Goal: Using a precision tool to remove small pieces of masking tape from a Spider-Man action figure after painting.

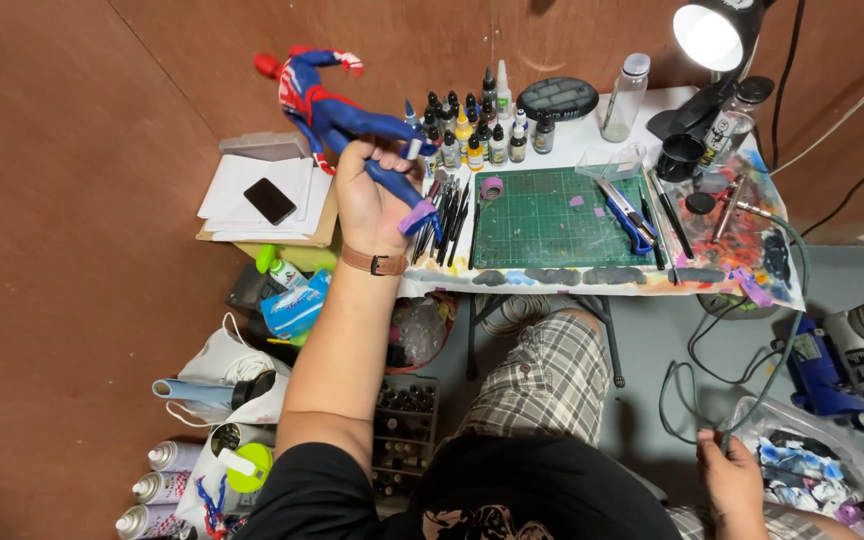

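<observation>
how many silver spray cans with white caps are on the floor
3: the silver spray cans lie stacked at bottom left beside the white bag; more may be hidden.

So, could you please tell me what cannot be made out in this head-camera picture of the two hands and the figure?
- Head view: the left hand covers the legs of the red and blue action figure, so the grip there is hidden.
- Head view: the right hand sits at the bottom edge; whether it pinches the thin grey-green hose is unclear.
- Head view: the small dropper paint bottles are too small to tell apart.
</observation>
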